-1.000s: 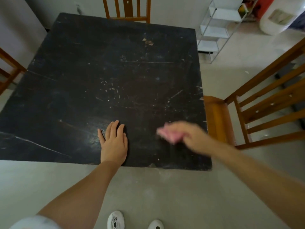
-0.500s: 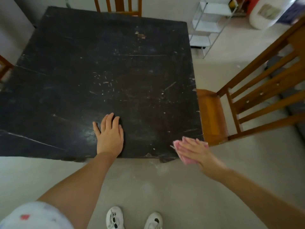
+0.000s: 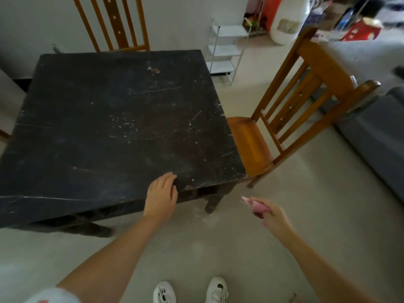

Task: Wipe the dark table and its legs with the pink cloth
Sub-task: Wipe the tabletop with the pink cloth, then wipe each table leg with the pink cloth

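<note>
- The dark table (image 3: 113, 127) has a scratched top with little white marks on it.
- The left hand (image 3: 161, 194) rests flat on the near edge of the table, its grip loose, fingers spread and holding nothing.
- The right hand (image 3: 270, 215) is out in the air, off the table, its grip curled tight around the pink cloth (image 3: 253, 205).
- The pink cloth pokes out of the fist, near the front table leg (image 3: 213, 201) but not touching it.
- A wooden chair (image 3: 284, 119) stands just beside the table on the right.
- Another wooden chair (image 3: 115, 22) is at the far side.
- Two white shoes (image 3: 190, 290) stand on the floor (image 3: 284, 226).
</note>
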`<state>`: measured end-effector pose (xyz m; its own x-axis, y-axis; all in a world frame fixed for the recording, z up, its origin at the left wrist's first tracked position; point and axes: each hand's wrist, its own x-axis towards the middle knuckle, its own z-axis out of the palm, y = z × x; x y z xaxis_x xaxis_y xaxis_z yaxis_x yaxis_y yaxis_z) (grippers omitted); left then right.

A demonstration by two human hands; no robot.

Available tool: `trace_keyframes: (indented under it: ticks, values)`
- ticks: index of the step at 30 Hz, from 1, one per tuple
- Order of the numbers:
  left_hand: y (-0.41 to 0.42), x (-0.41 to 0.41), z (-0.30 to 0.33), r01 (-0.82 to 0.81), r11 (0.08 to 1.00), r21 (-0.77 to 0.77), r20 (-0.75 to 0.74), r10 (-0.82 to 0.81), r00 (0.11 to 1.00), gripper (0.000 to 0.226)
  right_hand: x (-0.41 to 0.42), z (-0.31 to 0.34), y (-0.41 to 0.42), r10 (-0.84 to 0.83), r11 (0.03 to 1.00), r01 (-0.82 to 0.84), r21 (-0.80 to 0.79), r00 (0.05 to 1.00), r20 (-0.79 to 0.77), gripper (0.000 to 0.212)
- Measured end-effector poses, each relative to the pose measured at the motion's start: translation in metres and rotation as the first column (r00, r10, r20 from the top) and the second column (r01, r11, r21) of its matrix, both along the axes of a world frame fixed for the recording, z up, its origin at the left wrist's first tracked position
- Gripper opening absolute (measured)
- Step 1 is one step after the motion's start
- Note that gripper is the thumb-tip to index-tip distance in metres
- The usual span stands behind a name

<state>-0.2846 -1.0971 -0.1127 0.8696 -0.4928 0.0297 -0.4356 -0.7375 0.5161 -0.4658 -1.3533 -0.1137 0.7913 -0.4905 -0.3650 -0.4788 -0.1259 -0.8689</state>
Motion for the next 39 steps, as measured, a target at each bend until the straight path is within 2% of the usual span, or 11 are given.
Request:
trace_keyframes:
  ticks: [3, 4, 8, 12, 17, 22, 26, 31, 35, 39]
  values:
    - [-0.004, -0.05, -0.001, 0.096, 0.993, -0.07, -0.14, -0.105, 0.985, 0.035, -0.017, -0.008, 0.003, -0.05, 0.999, 0.052, 0.012, 0.992, -0.114, 0.033]
    - [-0.006, -0.065, -0.004, 0.103, 0.992, -0.07, -0.209, -0.116, 0.971, 0.034, -0.02, -0.01, 0.004, -0.058, 0.996, 0.064, 0.054, 0.992, -0.11, 0.034]
    - [-0.023, -0.1, -0.025, 0.139, 0.99, 0.017, -0.43, -0.118, 0.895, 0.032, -0.022, -0.022, -0.004, -0.158, 0.957, 0.186, 0.225, 0.978, -0.136, 0.022]
    - [-0.059, -0.12, -0.054, 0.084, 0.994, 0.071, -0.475, -0.04, 0.879, 0.032, -0.025, -0.051, -0.028, -0.126, 0.941, 0.158, 0.3, 0.984, -0.125, 0.018]
    - [-0.121, -0.13, -0.135, -0.08, 0.994, 0.073, -0.511, 0.106, 0.853, 0.027, -0.024, -0.127, -0.084, 0.052, 0.979, -0.019, 0.205, 0.986, -0.157, 0.028]
    - [-0.15, -0.117, -0.231, -0.133, 0.99, 0.04, -0.451, 0.137, 0.882, 0.029, 0.003, -0.211, -0.117, 0.07, 0.982, -0.052, 0.18, 0.993, -0.097, 0.028]
    - [-0.158, -0.096, -0.312, -0.142, 0.99, -0.002, -0.371, 0.131, 0.919, 0.036, 0.037, -0.28, -0.108, -0.11, 0.95, 0.101, 0.296, 0.994, 0.013, 0.024]
    - [-0.163, -0.061, -0.394, -0.2, 0.93, -0.308, -0.221, 0.135, 0.966, 0.039, 0.07, -0.363, -0.072, -0.248, 0.885, 0.164, 0.436, 0.958, 0.142, 0.022]
    - [-0.172, -0.04, -0.419, -0.025, 0.845, -0.535, -0.024, 0.015, 1.0, 0.04, 0.092, -0.401, -0.044, -0.343, 0.843, 0.181, 0.507, 0.907, 0.245, 0.025]
    - [-0.176, -0.03, -0.414, -0.013, 0.839, -0.544, -0.035, -0.007, 0.999, 0.032, 0.099, -0.42, -0.012, -0.367, 0.882, 0.164, 0.441, 0.827, 0.426, 0.034]
